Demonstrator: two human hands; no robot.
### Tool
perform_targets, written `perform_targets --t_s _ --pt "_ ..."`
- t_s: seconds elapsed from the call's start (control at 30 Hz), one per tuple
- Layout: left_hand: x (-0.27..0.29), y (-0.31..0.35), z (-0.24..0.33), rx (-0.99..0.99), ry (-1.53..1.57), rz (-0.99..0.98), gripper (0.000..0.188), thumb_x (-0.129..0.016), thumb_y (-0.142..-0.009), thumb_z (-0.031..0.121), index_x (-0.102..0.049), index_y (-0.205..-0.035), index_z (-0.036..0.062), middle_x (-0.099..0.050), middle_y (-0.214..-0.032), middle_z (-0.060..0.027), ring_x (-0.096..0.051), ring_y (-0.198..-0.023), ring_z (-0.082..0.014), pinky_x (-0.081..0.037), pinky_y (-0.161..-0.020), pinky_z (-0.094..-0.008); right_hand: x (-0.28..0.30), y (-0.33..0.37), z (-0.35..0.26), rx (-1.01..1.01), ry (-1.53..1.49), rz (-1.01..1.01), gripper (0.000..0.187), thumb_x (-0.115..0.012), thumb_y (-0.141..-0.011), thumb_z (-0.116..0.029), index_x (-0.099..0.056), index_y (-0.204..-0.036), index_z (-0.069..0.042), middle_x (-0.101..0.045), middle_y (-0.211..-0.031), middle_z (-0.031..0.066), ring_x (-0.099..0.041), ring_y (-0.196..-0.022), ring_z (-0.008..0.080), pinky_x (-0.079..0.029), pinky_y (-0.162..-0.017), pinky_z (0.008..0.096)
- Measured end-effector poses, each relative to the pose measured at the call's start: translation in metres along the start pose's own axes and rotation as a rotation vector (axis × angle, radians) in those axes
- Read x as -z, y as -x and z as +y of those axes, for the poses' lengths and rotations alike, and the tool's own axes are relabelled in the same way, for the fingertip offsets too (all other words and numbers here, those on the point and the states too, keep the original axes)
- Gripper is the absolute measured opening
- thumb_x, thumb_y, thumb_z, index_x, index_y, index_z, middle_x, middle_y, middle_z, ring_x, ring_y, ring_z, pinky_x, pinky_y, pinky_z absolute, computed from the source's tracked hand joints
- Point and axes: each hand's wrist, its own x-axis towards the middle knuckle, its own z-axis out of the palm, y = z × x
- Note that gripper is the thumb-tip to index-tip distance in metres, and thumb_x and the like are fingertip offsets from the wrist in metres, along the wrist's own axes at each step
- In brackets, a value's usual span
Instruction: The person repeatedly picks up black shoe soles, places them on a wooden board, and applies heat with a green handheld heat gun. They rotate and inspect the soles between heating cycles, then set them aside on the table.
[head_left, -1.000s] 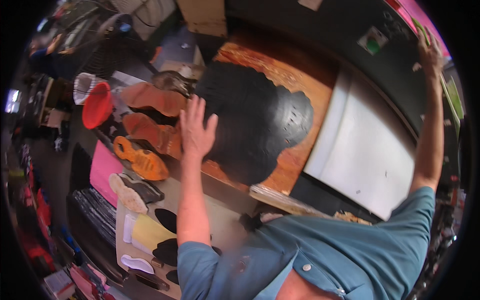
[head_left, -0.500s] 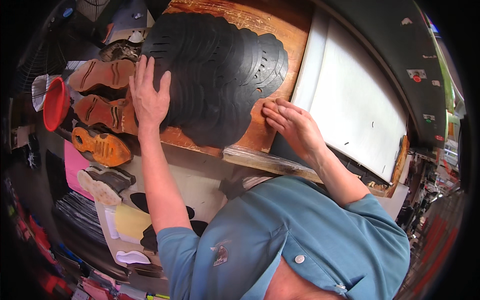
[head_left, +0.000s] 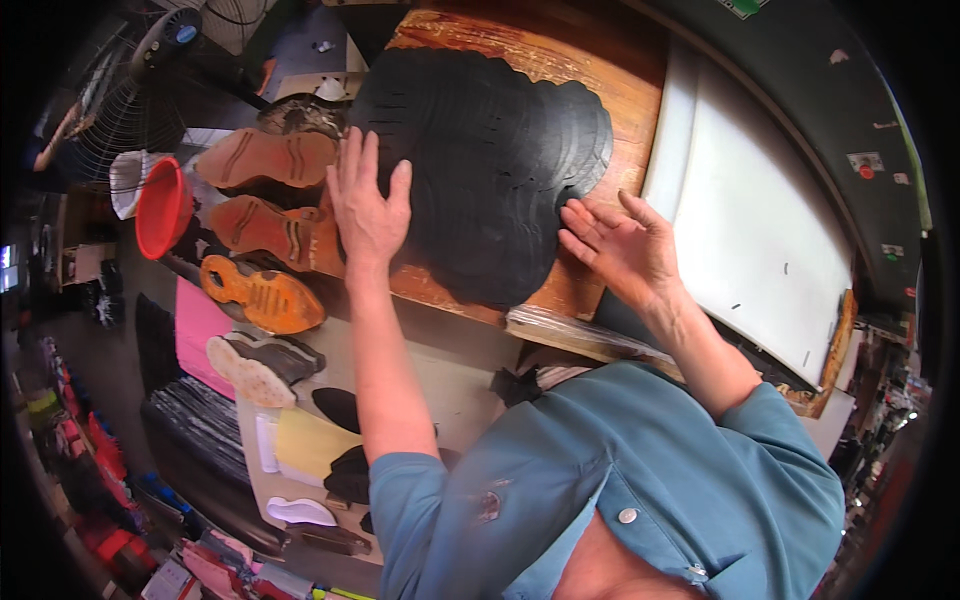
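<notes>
Black stack (head_left: pixel 478 175) between left hand (head_left: pixel 370 212) and right hand (head_left: pixel 635 252), both with grip apart, seemingly for aligning, next likely needing light pressure.

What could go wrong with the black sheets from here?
The sheets overlap unevenly, so a push from the left hand or right hand might skew them. They lie close to the wooden board's near edge, so some might slip over. The left hand might also bump the red-brown block beside it.
</notes>
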Motion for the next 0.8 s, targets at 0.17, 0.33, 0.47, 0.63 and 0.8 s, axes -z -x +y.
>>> perform_targets --t_s 0.17,0.33,0.47,0.63,0.8 --pt "0.002 0.000 0.003 0.015 0.012 -0.015 0.062 -0.066 -0.103 0.037 -0.054 -0.151 0.0003 -0.047 -0.161 -0.0232 -0.042 -0.152 -0.0413 -0.027 -0.126 -0.0591 0.002 -0.029 -0.006 -0.071 0.044 -0.053 0.039 -0.071 -0.101 -0.028 -0.063 -0.126 0.001 -0.068 -0.126 0.0147 -0.061 -0.131 0.0307 -0.049 -0.113 0.0450" --pt "0.004 0.000 0.006 0.020 0.020 -0.016 0.061 -0.065 -0.103 0.037 -0.054 -0.151 -0.0002 -0.047 -0.161 -0.0236 -0.042 -0.152 -0.0418 -0.026 -0.126 -0.0587 -0.017 -0.057 -0.001 0.288 0.933 0.064 0.031 -0.077 -0.100 -0.039 -0.067 -0.107 -0.010 -0.066 -0.081 -0.0016 -0.064 -0.071 0.0127 -0.051 -0.063 0.0287" --pt "0.005 -0.001 0.006 0.051 0.034 -0.040 0.060 -0.062 -0.105 0.037 -0.054 -0.151 -0.0016 -0.045 -0.163 -0.0235 -0.041 -0.152 -0.0412 -0.024 -0.127 -0.0575 -0.036 -0.067 0.001 0.454 1.313 0.058 0.045 -0.073 -0.102 -0.047 -0.069 -0.116 -0.004 -0.067 -0.086 -0.0018 -0.059 -0.072 0.0085 -0.048 -0.060 0.0277" --pt "0.003 0.000 0.007 0.108 0.117 -0.078 0.054 -0.049 -0.111 0.034 -0.057 -0.149 -0.0044 -0.044 -0.164 -0.0227 -0.037 -0.154 -0.0420 -0.023 -0.128 -0.0568 -0.063 -0.087 0.007 0.318 1.209 -0.019 0.060 -0.074 -0.100 -0.049 -0.067 -0.133 0.001 -0.073 -0.113 0.0075 -0.067 -0.098 0.0156 -0.055 -0.086 0.0320" --pt "-0.008 0.004 0.018 0.129 0.273 -0.032 0.050 -0.043 -0.113 0.026 -0.054 -0.149 -0.0070 -0.043 -0.165 -0.0228 -0.036 -0.154 -0.0436 -0.027 -0.127 -0.0529 -0.093 -0.107 0.031 0.242 0.846 -0.231 0.065 -0.080 -0.096 -0.040 -0.062 -0.142 0.003 -0.070 -0.131 0.0121 -0.067 -0.117 0.0199 -0.054 -0.102 0.0346"
